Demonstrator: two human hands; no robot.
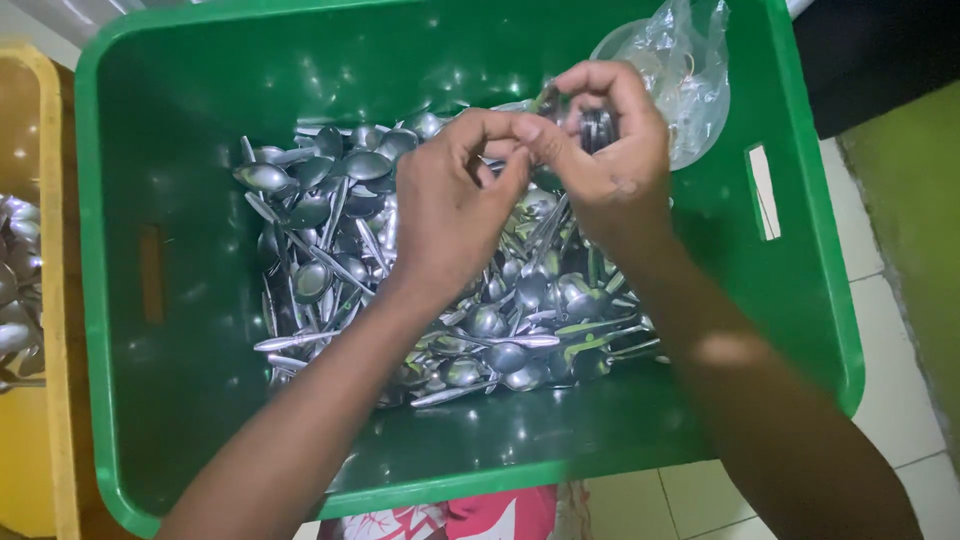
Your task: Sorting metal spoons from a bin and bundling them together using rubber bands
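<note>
A big green plastic crate holds a heap of several shiny steel spoons. Both my hands hover over the heap near the crate's far side. My right hand grips a small bundle of spoons, their bowls showing between the fingers. My left hand meets it from the left, fingertips pinching at the bundle's edge. What the left fingers pinch is too small to make out.
A clear plastic bag lies crumpled in the crate's far right corner. A yellow crate with more spoons stands to the left. White floor tiles and a green surface lie to the right. Red patterned cloth shows below.
</note>
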